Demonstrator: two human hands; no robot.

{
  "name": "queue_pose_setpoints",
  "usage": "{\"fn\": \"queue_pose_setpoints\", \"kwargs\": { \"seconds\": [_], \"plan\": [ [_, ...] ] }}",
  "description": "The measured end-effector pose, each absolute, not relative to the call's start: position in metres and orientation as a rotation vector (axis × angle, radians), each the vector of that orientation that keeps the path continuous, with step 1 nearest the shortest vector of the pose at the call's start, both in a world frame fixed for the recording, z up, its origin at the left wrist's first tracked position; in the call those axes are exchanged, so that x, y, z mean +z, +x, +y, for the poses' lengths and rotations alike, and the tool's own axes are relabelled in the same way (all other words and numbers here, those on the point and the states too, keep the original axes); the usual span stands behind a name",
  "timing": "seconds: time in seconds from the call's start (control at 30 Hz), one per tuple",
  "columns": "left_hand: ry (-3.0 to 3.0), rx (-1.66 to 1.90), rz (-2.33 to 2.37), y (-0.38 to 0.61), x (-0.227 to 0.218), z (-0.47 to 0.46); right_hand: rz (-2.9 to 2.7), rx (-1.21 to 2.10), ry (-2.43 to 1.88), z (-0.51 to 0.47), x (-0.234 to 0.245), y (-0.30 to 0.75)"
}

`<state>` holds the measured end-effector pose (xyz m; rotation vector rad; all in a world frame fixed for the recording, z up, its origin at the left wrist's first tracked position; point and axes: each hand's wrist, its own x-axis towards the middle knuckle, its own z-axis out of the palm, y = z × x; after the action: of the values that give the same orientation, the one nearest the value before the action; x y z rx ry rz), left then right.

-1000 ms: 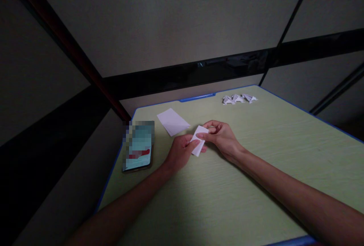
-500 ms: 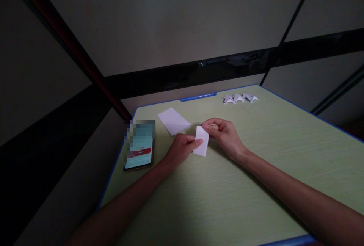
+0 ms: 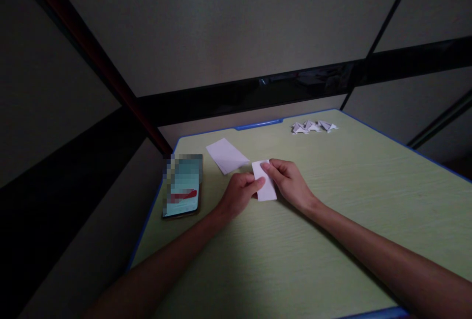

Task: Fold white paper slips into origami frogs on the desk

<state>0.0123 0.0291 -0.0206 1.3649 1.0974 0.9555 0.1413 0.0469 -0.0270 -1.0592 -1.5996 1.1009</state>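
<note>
A small white rectangle of folded paper (image 3: 267,190) is held between my two hands above the middle of the table. My left hand (image 3: 240,192) pinches its left side, thumb on the front face and fingers behind. At the upper right edge, my right hand (image 3: 289,179) grips the same paper with the thumb pressed on top. The fingers behind the paper are partly hidden. Beyond my left hand lies a flat white sheet of paper (image 3: 226,156), its corner near the held piece.
A phone with a lit screen (image 3: 183,196) lies at the table's left edge. Several folded paper figures (image 3: 310,127) sit in a row at the far right. The pale green table (image 3: 361,186) has a blue rim, and a panelled wall (image 3: 221,39) stands behind it.
The folded paper has turned, its lower end swinging to the right. My right thumb has moved from the top corner further onto its face. The view has shifted slightly.
</note>
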Motion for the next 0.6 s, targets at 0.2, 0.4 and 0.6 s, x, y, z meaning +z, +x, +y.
{"fn": "queue_pose_setpoints", "kwargs": {
  "seconds": [0.2, 0.4, 0.6],
  "plan": [
    [1.424, 1.03, 1.125, 0.011, -0.03, 0.032, -1.596, 1.194, -1.025, 0.046, -0.027, 0.141],
    [1.18, 1.138, 1.094, 0.009, -0.032, 0.033, -1.783, 1.299, -0.912, 0.042, -0.025, 0.141],
    [1.109, 1.165, 1.064, 0.01, -0.031, 0.032, -1.797, 1.232, -0.922, 0.038, -0.026, 0.138]
  ]
}}
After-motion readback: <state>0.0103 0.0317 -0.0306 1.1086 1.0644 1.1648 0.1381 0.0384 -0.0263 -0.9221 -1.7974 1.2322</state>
